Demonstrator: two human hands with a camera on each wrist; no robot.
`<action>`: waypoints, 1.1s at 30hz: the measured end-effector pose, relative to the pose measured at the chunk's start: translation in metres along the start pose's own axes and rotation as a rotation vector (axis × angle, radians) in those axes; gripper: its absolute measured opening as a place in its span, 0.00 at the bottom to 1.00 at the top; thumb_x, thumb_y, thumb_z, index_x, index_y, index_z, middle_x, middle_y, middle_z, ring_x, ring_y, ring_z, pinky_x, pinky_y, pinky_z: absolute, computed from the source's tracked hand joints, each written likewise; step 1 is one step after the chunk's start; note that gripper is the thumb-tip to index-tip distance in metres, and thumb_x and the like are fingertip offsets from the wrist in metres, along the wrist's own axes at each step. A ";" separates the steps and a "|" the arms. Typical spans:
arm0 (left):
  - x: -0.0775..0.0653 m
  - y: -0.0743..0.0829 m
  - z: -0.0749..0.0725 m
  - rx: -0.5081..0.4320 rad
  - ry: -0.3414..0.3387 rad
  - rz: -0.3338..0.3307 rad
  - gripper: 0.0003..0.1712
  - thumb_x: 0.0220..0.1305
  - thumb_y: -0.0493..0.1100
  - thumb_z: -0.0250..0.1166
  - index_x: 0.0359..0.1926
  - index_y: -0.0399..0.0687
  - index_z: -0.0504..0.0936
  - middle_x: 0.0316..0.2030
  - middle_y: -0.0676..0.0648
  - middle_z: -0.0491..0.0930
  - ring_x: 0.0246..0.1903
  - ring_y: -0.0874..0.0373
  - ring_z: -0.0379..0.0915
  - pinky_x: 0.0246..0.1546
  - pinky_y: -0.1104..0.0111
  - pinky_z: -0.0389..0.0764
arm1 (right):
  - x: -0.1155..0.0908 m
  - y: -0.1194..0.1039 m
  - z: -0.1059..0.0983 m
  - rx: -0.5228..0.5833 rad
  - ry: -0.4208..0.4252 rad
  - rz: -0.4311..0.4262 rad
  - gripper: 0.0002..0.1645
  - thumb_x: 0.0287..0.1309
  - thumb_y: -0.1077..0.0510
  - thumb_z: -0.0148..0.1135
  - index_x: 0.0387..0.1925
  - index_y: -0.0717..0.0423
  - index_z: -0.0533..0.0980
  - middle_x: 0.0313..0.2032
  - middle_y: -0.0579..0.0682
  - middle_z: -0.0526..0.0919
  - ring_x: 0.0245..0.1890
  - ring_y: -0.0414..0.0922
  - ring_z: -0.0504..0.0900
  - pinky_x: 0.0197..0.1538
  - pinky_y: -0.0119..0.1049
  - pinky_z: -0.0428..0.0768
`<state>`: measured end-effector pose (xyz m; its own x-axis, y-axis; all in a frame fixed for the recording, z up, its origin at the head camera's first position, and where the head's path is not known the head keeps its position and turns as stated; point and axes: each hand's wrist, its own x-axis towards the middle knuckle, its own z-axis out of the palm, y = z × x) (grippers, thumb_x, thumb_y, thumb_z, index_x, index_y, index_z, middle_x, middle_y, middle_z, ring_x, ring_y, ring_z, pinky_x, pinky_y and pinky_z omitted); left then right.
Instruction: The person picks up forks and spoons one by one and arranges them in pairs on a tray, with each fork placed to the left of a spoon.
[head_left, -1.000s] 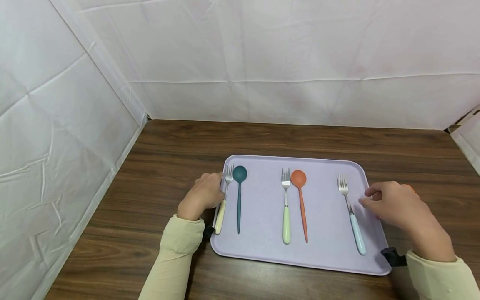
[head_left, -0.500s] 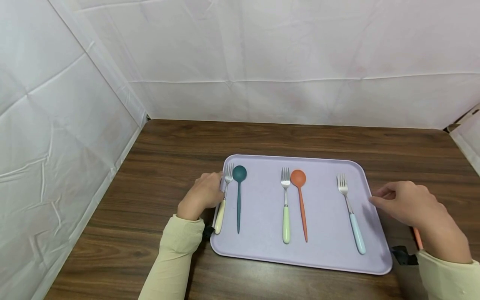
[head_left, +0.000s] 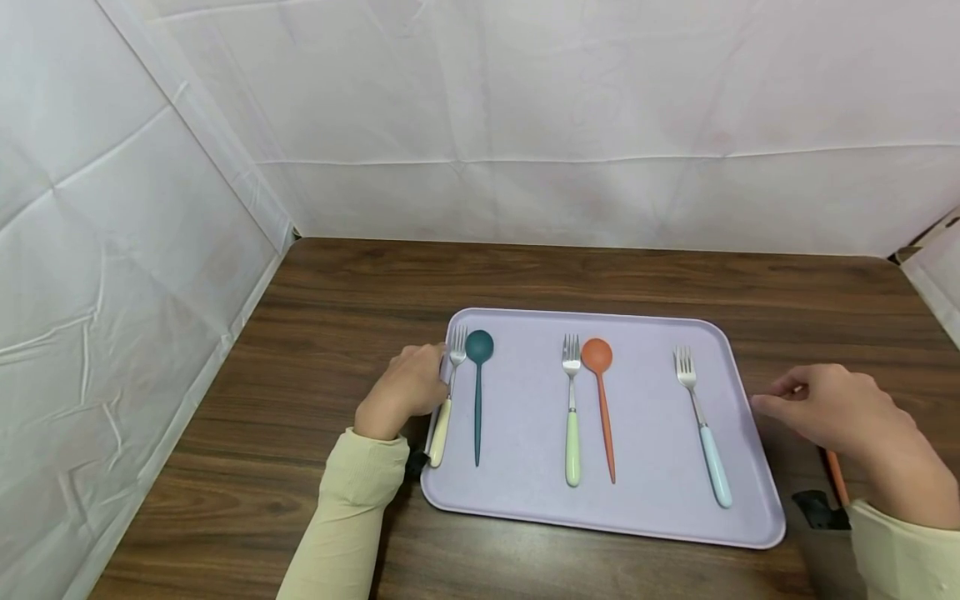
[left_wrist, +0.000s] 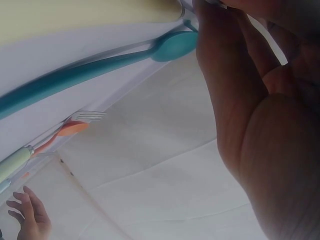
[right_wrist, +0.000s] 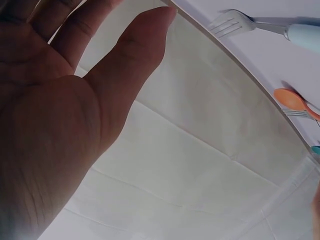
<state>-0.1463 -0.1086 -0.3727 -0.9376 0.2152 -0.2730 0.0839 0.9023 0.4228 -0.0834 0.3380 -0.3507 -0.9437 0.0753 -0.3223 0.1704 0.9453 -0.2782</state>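
Observation:
My left hand (head_left: 405, 392) rests at the left edge of the lilac tray (head_left: 525, 500), thumb and fingers around its rim. Right beside it lies a fork with a cream handle (head_left: 441, 433), then a dark teal spoon (head_left: 478, 400). Mid-tray are a green-handled fork (head_left: 572, 442) and an orange spoon (head_left: 605, 417). A fork with a pale blue handle (head_left: 715, 467) lies toward the right side. Just off the tray's right rim hovers my right hand (head_left: 840, 408), thumb and fingers apart and holding nothing, as the right wrist view also shows.
Another orange utensil (head_left: 836, 477) lies on the brown wooden table (head_left: 360, 283) right of the tray, mostly hidden under my right hand and forearm. White sheeting (head_left: 562, 125) closes off the back and left side.
My right hand has moved right, from over the tray's right rim to just outside it, uncovering part of the orange utensil's handle. The left hand and the cutlery on the tray stay put.

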 end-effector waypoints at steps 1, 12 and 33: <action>0.000 0.000 0.000 -0.002 0.000 -0.002 0.26 0.55 0.31 0.60 0.58 0.37 0.71 0.28 0.42 0.72 0.24 0.52 0.71 0.19 0.67 0.72 | 0.000 0.001 -0.001 -0.006 0.000 0.007 0.39 0.50 0.29 0.56 0.43 0.60 0.76 0.21 0.45 0.75 0.26 0.53 0.74 0.22 0.50 0.67; 0.000 0.000 0.000 -0.001 0.001 -0.004 0.27 0.55 0.31 0.60 0.58 0.37 0.71 0.32 0.41 0.73 0.26 0.51 0.71 0.22 0.66 0.73 | -0.001 0.013 -0.006 -0.062 0.005 0.032 0.41 0.47 0.26 0.55 0.42 0.58 0.76 0.39 0.70 0.75 0.36 0.71 0.72 0.22 0.56 0.67; 0.000 0.003 -0.002 0.005 0.007 -0.001 0.27 0.55 0.32 0.60 0.58 0.37 0.71 0.32 0.41 0.73 0.26 0.51 0.71 0.22 0.66 0.73 | -0.001 0.036 -0.010 -0.098 0.033 0.138 0.42 0.49 0.27 0.53 0.31 0.65 0.76 0.27 0.64 0.75 0.27 0.64 0.72 0.28 0.53 0.66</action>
<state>-0.1462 -0.1063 -0.3699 -0.9401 0.2113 -0.2674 0.0843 0.9044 0.4182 -0.0786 0.3752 -0.3516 -0.9223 0.2153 -0.3209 0.2720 0.9516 -0.1431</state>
